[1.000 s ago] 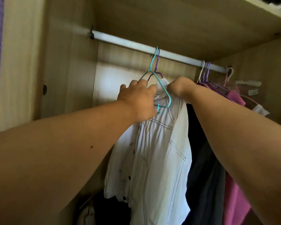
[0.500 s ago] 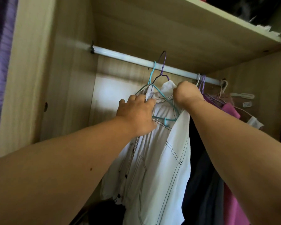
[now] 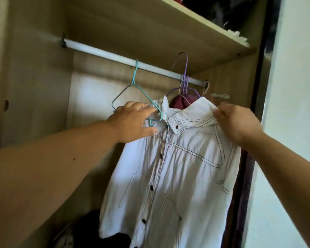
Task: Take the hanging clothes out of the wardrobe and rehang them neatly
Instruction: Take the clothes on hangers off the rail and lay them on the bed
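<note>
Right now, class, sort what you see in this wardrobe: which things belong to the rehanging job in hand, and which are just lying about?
In the job: shirt, teal hanger, purple hanger, rail, left hand, right hand.

Lying about: maroon garment, shelf, dark clothes below.

One rail (image 3: 104, 53) crosses the wardrobe. One teal hanger (image 3: 132, 86) hooks over it. One purple hanger (image 3: 186, 65) has its hook above the rail. At the rail's right end is a bunch of hangers (image 3: 206, 86), too crowded to count. Below the rail are one white shirt (image 3: 177, 167), one maroon garment (image 3: 179, 102) and two hands, the left hand (image 3: 132, 120) and the right hand (image 3: 238, 122). Above the rail is one shelf (image 3: 186, 20).
</note>
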Action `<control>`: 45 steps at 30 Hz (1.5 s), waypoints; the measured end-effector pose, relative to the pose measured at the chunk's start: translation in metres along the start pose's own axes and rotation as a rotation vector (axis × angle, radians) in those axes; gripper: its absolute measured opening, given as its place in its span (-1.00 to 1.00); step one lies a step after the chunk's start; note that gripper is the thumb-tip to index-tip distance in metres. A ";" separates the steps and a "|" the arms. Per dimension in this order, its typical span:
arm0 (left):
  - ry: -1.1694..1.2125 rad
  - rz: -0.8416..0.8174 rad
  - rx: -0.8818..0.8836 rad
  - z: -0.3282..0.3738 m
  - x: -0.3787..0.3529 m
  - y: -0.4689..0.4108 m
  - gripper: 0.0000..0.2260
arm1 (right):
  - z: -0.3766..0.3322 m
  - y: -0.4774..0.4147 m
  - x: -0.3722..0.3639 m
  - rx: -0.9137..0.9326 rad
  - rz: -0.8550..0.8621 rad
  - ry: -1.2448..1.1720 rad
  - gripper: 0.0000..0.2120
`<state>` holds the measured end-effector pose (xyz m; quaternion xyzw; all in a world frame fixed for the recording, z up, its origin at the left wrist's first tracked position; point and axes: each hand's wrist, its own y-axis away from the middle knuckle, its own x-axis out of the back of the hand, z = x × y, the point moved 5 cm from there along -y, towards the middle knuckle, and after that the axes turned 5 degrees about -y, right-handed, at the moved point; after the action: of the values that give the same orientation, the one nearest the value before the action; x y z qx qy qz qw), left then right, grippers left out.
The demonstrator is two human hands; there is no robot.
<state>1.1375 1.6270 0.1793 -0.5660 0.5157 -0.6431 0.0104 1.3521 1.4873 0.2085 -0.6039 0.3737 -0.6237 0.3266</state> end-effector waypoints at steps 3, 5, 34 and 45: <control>0.096 -0.021 -0.036 0.037 -0.003 -0.006 -0.33 | 0.019 0.035 0.033 -0.034 -0.026 0.035 -0.68; 0.137 -0.031 -0.091 0.068 -0.004 -0.010 -0.32 | 0.031 0.058 0.054 -0.055 -0.034 0.046 -0.71; 1.175 -0.100 -0.761 0.407 0.021 0.059 -0.87 | 0.020 0.357 0.346 -0.802 0.021 0.488 -0.91; 1.292 -0.125 -1.286 0.448 0.065 0.189 -0.80 | -0.158 0.470 0.361 -1.197 0.045 0.858 -0.68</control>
<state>1.3367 1.2080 0.0207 -0.0196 0.6486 -0.4231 -0.6324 1.1527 0.9497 -0.0108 -0.3739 0.7575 -0.4874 -0.2210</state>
